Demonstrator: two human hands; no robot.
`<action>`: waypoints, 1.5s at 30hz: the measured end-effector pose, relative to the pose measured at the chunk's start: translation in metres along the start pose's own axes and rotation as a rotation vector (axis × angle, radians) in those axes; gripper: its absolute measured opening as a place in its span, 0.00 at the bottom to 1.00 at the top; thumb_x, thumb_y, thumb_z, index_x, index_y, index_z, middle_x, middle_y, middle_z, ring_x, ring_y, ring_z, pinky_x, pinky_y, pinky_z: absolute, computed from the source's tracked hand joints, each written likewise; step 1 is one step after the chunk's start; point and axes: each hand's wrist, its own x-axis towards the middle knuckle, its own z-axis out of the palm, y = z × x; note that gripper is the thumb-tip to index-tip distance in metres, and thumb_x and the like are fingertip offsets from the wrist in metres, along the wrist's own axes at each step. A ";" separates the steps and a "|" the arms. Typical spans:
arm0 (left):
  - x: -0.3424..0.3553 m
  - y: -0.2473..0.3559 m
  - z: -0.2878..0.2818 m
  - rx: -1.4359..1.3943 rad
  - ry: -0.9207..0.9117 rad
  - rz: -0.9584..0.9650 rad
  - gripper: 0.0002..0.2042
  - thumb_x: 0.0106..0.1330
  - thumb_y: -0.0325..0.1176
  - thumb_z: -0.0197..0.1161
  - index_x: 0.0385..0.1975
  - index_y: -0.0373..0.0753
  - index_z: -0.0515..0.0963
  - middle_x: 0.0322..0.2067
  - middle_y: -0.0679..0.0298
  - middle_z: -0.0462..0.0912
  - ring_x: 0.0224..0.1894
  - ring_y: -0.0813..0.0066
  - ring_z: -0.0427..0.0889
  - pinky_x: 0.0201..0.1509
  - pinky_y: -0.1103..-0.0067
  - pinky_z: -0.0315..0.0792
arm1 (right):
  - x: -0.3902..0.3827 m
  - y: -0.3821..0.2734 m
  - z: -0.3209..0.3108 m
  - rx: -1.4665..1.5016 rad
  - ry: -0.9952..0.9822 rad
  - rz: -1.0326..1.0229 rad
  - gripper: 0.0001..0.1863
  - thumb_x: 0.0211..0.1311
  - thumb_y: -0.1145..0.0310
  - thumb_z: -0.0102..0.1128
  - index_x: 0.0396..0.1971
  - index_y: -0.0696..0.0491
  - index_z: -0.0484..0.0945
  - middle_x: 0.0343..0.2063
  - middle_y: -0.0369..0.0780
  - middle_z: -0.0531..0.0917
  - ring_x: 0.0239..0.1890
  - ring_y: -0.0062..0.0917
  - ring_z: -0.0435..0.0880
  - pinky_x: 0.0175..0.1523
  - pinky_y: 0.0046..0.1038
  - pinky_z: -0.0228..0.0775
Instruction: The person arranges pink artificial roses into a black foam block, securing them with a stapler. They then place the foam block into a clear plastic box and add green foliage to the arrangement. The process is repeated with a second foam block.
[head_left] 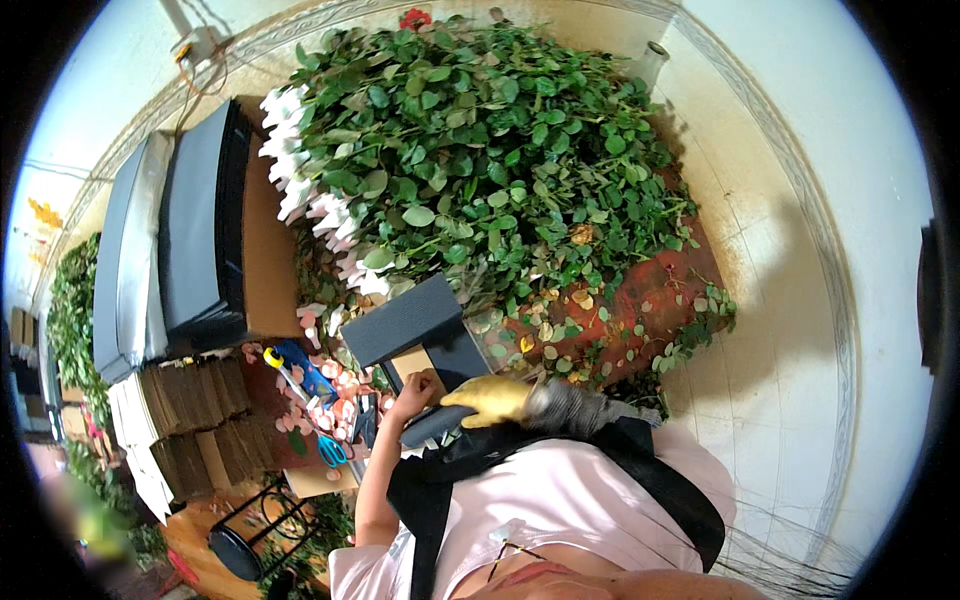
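In front of my body lies a black box (463, 357) with a dark grey top panel (400, 318). A tan cardboard piece (408, 363) shows inside it. My left hand (416, 392), bare, is closed, its curled fingers at the cardboard's near edge; what they hold, if anything, is hidden. My right hand (490, 401), in a yellow glove with a grey cuff, is closed round a dark grey flap (437, 425) on the box's near side. Beyond the box, a large heap of leafy rose stems (480, 150) has pale wrapped heads along its left side.
Teal-handled scissors (331, 451), a yellow-capped tube (275, 358) and loose pink petals (345, 385) lie left of my left arm. Large black boxes (205, 220) and stacked cardboard (200, 410) stand further left. A black stool (235, 552) is at lower left; fallen leaves (600, 330) cover the red surface at right.
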 end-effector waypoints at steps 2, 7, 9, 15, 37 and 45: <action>0.006 0.029 -0.009 -0.329 -0.186 -0.121 0.15 0.68 0.35 0.63 0.47 0.29 0.74 0.43 0.52 0.77 0.44 0.64 0.80 0.50 0.73 0.75 | -0.003 -0.007 -0.052 1.029 -0.070 0.034 0.30 0.73 0.59 0.59 0.70 0.52 0.65 0.65 0.42 0.73 0.71 0.27 0.67 0.73 0.35 0.60; -0.003 0.011 -0.002 -0.053 0.055 0.032 0.15 0.67 0.35 0.65 0.42 0.29 0.73 0.39 0.50 0.76 0.43 0.60 0.79 0.48 0.70 0.74 | 0.023 0.085 -0.197 -0.471 0.883 -0.018 0.14 0.66 0.71 0.59 0.50 0.48 0.78 0.61 0.45 0.76 0.64 0.37 0.75 0.68 0.44 0.69; -0.004 0.008 -0.003 -0.053 0.049 0.013 0.16 0.65 0.36 0.66 0.41 0.30 0.73 0.39 0.48 0.76 0.43 0.54 0.78 0.50 0.68 0.74 | 0.033 0.115 -0.220 -0.963 0.564 0.571 0.18 0.64 0.72 0.61 0.55 0.50 0.78 0.69 0.46 0.69 0.73 0.40 0.63 0.80 0.46 0.44; -0.002 -0.024 0.005 -0.103 0.023 0.014 0.15 0.67 0.35 0.64 0.45 0.31 0.74 0.40 0.50 0.76 0.43 0.58 0.78 0.48 0.70 0.74 | 0.038 0.059 -0.261 -0.748 0.922 0.089 0.23 0.43 0.81 0.73 0.43 0.53 0.78 0.65 0.42 0.73 0.67 0.40 0.72 0.70 0.41 0.66; 0.005 0.032 -0.045 -0.509 -0.238 -0.324 0.26 0.77 0.54 0.53 0.58 0.34 0.70 0.41 0.58 0.82 0.42 0.68 0.85 0.48 0.73 0.81 | -0.212 0.007 -0.157 -0.598 1.082 0.455 0.25 0.47 0.90 0.58 0.48 0.56 0.83 0.53 0.47 0.84 0.54 0.36 0.85 0.57 0.36 0.80; 0.024 0.029 -0.059 -0.212 -0.419 -0.197 0.21 0.71 0.46 0.63 0.53 0.35 0.82 0.45 0.62 0.87 0.44 0.73 0.84 0.50 0.77 0.77 | -0.121 0.169 0.070 -0.314 0.499 0.591 0.09 0.56 0.80 0.58 0.37 0.54 0.80 0.36 0.43 0.83 0.39 0.34 0.83 0.45 0.34 0.77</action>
